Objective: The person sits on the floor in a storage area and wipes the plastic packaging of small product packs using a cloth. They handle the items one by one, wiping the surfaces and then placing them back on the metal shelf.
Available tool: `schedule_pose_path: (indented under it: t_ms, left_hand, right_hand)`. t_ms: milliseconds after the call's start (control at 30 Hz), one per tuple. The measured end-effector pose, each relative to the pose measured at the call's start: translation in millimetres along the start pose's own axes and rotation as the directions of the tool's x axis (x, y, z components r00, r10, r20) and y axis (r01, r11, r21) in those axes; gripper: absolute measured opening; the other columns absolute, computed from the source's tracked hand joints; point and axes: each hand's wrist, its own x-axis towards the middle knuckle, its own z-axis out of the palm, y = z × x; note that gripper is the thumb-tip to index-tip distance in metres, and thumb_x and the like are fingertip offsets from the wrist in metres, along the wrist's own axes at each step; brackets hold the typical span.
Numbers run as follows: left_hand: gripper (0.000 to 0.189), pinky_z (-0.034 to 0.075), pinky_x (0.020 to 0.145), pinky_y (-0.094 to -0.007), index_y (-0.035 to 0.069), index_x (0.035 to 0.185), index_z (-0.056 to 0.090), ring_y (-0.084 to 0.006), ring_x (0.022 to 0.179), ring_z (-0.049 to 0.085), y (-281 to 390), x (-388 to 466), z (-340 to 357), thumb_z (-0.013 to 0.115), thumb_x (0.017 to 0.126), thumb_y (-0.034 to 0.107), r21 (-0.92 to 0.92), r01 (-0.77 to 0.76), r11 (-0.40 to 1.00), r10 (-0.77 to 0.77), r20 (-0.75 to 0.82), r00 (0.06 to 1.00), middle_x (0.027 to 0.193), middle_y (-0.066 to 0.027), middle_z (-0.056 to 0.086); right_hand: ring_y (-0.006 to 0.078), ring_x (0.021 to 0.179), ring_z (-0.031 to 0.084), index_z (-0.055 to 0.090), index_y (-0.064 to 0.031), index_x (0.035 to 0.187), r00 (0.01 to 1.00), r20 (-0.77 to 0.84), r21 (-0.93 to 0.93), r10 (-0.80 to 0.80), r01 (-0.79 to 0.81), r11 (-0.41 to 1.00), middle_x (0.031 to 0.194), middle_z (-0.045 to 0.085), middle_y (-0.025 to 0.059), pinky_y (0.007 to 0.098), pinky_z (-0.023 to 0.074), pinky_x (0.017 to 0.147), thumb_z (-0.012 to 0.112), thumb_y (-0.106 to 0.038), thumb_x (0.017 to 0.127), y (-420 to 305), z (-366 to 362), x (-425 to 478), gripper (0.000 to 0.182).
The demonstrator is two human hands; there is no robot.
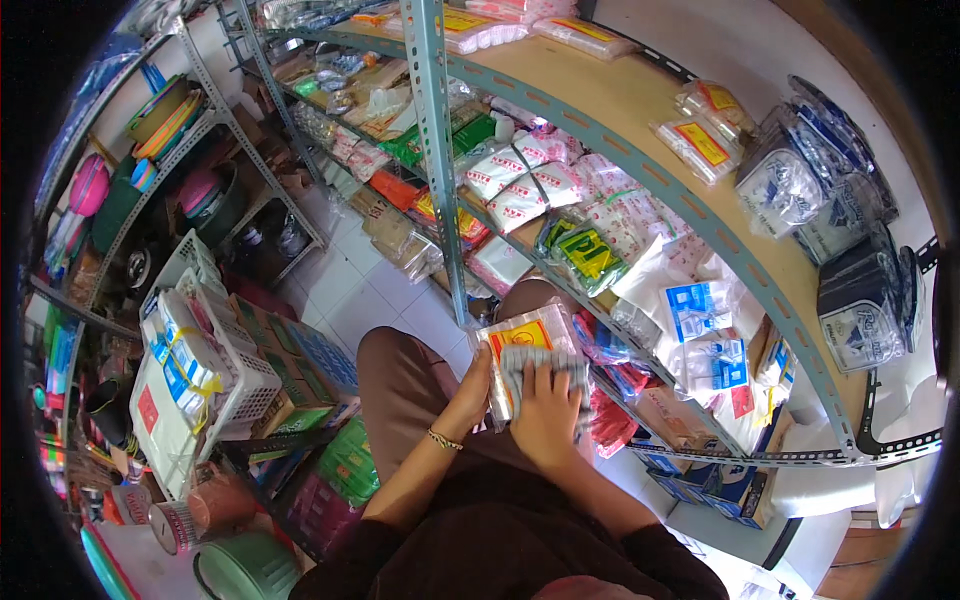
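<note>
My left hand [474,386] grips the left edge of a pack of clear plastic bags [559,322] with a yellow and red label. My right hand [546,416] lies over a folded grey cloth [517,365], pressing it against the front of the pack. The cloth covers the lower part of the label. Both hands are just above my lap, in front of a slotted-steel shelf unit [442,187]. On its middle shelf, white bundles tied with black string [517,180] and a black and yellow plastic pack [589,255] lie near the held pack.
The top shelf board [600,82] carries similar bag packs [697,146] and dark packaged goods [859,315] at the right. A white plastic basket [244,382] and cardboard boxes [289,360] stand at my left. A steel upright [431,150] rises close ahead. White floor tiles [375,300] show between the shelves.
</note>
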Motion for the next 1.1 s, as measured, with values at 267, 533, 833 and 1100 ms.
schedule_pose_path:
  t_ms: [267, 533, 833, 1100]
  left_hand:
    - [0.061, 0.039, 0.107, -0.0364, 0.004, 0.142, 0.035, -0.0212, 0.125, 0.05, -10.8, 4.1, 1.5, 0.027, 0.103, 0.05, -0.009, -0.019, 1.0, 0.019, -0.069, 0.997, 0.139, -0.0113, 0.049]
    - [0.061, 0.039, 0.107, -0.0368, 0.005, 0.142, 0.037, -0.0204, 0.125, 0.049, -0.2, 0.6, 1.8, 0.029, 0.103, 0.051, 0.024, -0.019, 1.0, 0.02, -0.048, 0.999, 0.139, -0.0102, 0.049]
    - [0.063, 0.039, 0.108, -0.0374, 0.006, 0.143, 0.037, -0.0221, 0.124, 0.051, -5.6, -0.9, -1.3, 0.033, 0.101, 0.053, 0.003, 0.016, 1.0, -0.016, -0.045, 0.999, 0.14, -0.0096, 0.048]
    - [0.061, 0.036, 0.11, -0.0363, 0.002, 0.145, 0.028, -0.0234, 0.129, 0.045, 3.5, -1.0, 5.9, 0.025, 0.104, 0.048, 0.089, 0.036, 0.995, -0.032, -0.051, 0.998, 0.143, -0.0135, 0.043]
  right_hand:
    - [0.0308, 0.107, 0.047, 0.055, -0.0041, 0.129, 1.0, 0.025, 0.009, -0.01, 0.009, 1.0, 0.115, 0.049, 0.0091, 0.0483, 0.0426, 0.087, 0.067, -0.023, 0.069, 8.6, 9.6, 39.7, 0.064]
    - [0.0286, 0.105, 0.051, 0.055, -0.0007, 0.128, 0.999, 0.052, 0.01, 0.0, 0.0, 1.0, 0.114, 0.053, 0.011, 0.0459, 0.0443, 0.078, 0.056, -0.02, 0.08, 6.9, -5.4, 34.2, 0.052]
    - [0.0314, 0.107, 0.05, 0.053, -0.0027, 0.128, 0.999, 0.035, 0.039, -0.023, 0.022, 0.999, 0.116, 0.051, 0.0138, 0.0485, 0.0451, 0.083, 0.066, -0.019, 0.07, 24.8, -20.6, 3.3, 0.062]
    - [0.032, 0.106, 0.05, 0.053, 0.0005, 0.126, 0.995, -0.052, -0.045, 0.082, -0.085, 0.995, 0.112, 0.052, 0.0135, 0.0487, 0.0418, 0.085, 0.064, -0.018, 0.071, 27.5, 6.3, 33.4, 0.06]
